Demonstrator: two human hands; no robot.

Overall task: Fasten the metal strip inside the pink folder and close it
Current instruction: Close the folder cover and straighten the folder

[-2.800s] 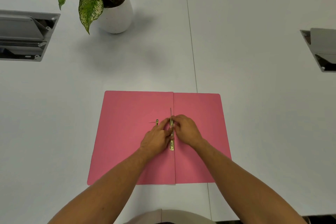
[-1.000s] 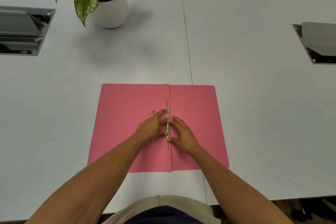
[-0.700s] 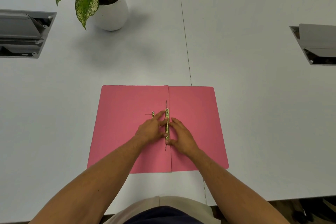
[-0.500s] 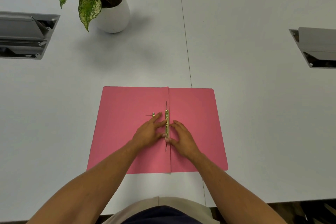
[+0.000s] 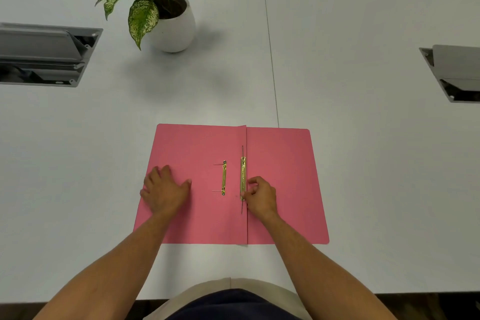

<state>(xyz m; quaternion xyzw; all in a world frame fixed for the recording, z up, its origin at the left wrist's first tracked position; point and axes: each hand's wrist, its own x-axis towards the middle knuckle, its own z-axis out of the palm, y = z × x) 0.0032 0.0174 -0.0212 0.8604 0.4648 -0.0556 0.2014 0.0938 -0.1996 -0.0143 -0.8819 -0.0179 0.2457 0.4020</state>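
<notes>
Now: flat pink paper folder lying open; left hand spread flat, gripping nothing; right hand pinching brass metal strip at spine.

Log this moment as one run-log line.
folder: open, flat | left hand: flat on left flap | right hand: fingers at metal strip by crease | closing: not done

White table, potted plant, two open grey cable boxes.

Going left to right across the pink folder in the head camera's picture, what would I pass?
Left hand → short metal strip → long metal strip at the fold → right hand.
</notes>
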